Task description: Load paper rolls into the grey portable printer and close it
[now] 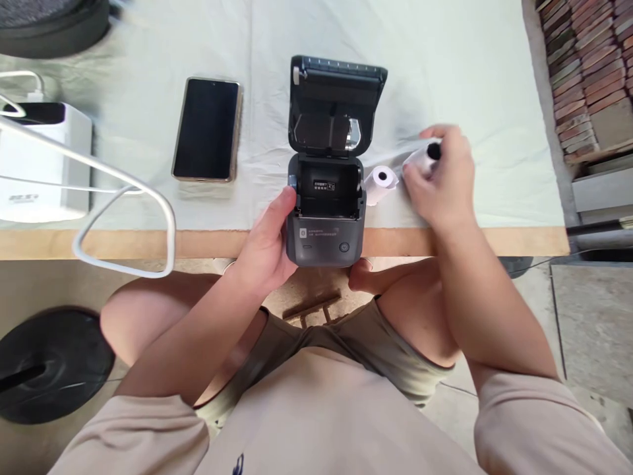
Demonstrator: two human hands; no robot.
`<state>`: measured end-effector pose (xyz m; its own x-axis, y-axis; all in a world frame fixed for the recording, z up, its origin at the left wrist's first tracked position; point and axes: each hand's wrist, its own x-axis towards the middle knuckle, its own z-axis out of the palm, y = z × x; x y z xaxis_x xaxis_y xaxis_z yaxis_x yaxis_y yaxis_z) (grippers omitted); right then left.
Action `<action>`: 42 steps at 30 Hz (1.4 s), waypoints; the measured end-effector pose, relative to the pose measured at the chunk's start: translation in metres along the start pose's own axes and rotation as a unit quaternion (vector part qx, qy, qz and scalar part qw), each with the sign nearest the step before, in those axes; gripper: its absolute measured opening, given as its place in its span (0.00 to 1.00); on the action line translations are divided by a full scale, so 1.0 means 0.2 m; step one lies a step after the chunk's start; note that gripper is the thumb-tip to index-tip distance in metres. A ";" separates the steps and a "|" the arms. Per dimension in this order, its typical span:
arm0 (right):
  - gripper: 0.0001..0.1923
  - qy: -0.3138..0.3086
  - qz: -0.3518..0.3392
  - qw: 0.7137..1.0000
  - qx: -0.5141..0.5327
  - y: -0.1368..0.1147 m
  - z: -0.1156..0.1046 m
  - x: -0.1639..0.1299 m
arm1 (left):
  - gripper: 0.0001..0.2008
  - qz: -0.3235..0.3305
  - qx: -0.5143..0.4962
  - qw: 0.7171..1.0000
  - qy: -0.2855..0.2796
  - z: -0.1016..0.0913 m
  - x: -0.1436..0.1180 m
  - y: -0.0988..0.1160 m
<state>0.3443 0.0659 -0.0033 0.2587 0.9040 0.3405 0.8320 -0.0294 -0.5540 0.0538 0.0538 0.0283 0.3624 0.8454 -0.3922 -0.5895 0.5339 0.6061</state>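
A small dark grey printer [326,218] sits at the near edge of the table [445,241], its front overhanging the bare wooden lip. Its lid [336,99] stands open and tilted back, showing an empty, boxy paper bay. The left hand [270,247] grips the printer's left side, thumb up on the casing, fingers curled under and out of sight.

Just right of the printer a white paper roll [382,183] lies on its side, hollow core facing the near edge. Beside it the right hand [442,181] closes its fingers around a second white roll [420,160] with a dark core; the fingers are pressed together around it, slightly blurred.

A pale, creased cloth [469,79] covers the table top. It lies bare beyond the right hand, out to the right edge. Left of the printer, well apart, a flat glossy black phone [206,129] lies face up. Near the left edge stands a white box [39,165], with white cables [123,181] looping over the near edge. A round black object [54,23] sits at the far left corner.
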 end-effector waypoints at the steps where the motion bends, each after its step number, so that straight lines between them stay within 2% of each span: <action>1: 0.21 -0.004 0.021 0.998 0.058 0.00 -0.02 0.01 | 0.19 0.003 0.001 1.000 -0.004 0.00 0.00 0.00; 3: 0.26 -0.030 0.080 0.975 0.204 0.00 -0.06 0.04 | 0.17 0.010 0.009 1.000 -0.023 0.00 -0.02 0.01; 5: 0.26 -0.073 0.146 0.930 0.330 0.00 -0.09 0.07 | 0.16 0.008 0.015 0.999 -0.031 0.00 -0.03 0.01; 7: 0.25 -0.115 0.194 0.889 0.399 0.01 -0.10 0.08 | 0.19 -0.005 0.010 1.000 -0.017 -0.01 -0.03 0.01; 8: 0.24 -0.122 0.203 0.879 0.414 0.00 -0.10 0.08 | 0.20 -0.013 0.009 1.000 -0.005 -0.01 -0.03 0.01; 11: 0.27 -0.094 0.166 0.892 0.410 -0.05 -0.08 0.05 | 0.16 -0.009 -0.002 1.000 0.003 -0.01 -0.02 0.00; 13: 0.28 -0.038 0.091 0.910 0.402 -0.13 -0.08 0.02 | 0.12 0.006 -0.003 1.000 -0.019 -0.02 -0.02 -0.01; 16: 0.26 0.038 -0.053 0.934 0.350 -0.29 -0.10 -0.07 | 0.12 0.016 0.020 0.999 -0.046 -0.05 -0.02 -0.03; 18: 0.28 0.050 -0.148 0.941 0.300 -0.40 -0.11 -0.14 | 0.15 0.012 0.033 0.998 -0.054 -0.06 -0.01 -0.04; 20: 0.33 0.011 -0.192 0.943 0.272 -0.49 -0.11 -0.19 | 0.16 0.015 0.035 0.998 -0.056 -0.06 -0.01 -0.05; 22: 0.35 -0.032 -0.211 0.951 0.224 -0.55 -0.11 -0.22 | 0.18 0.030 0.038 0.997 -0.060 -0.05 -0.01 -0.05; 24: 0.32 -0.043 -0.234 0.957 0.165 -0.58 -0.11 -0.21 | 0.20 0.050 0.052 0.996 -0.062 -0.04 -0.01 -0.06; 27: 0.26 -0.058 -0.257 0.962 0.070 -0.57 -0.10 -0.19 | 0.24 0.062 0.073 0.993 -0.069 -0.04 -0.02 -0.06; 30: 0.22 -0.094 -0.267 0.959 0.017 -0.57 -0.11 -0.17 | 0.26 0.064 0.081 0.991 -0.084 -0.05 -0.03 -0.06; 33: 0.16 -0.080 -0.266 0.959 0.059 -0.61 -0.12 -0.17 | 0.26 0.050 0.054 0.994 -0.080 -0.05 -0.03 -0.05; 37: 0.11 -0.042 -0.283 0.953 0.097 -0.66 -0.13 -0.19 | 0.20 0.015 0.005 0.997 -0.072 -0.04 -0.03 -0.04; 39: 0.10 -0.053 -0.310 0.946 0.081 -0.67 -0.12 -0.21 | 0.21 0.012 -0.002 0.997 -0.080 -0.05 -0.02 -0.03; 42: 0.05 -0.078 -0.358 0.927 0.086 -0.64 -0.10 -0.23 | 0.27 0.016 0.021 0.997 -0.077 -0.06 -0.02 -0.02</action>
<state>0.2346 0.0196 0.0666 -0.4141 0.7166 0.5612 0.6686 0.6579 -0.3466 0.0465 0.0477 0.0186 0.4523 0.8522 -0.2630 -0.5730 0.5036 0.6465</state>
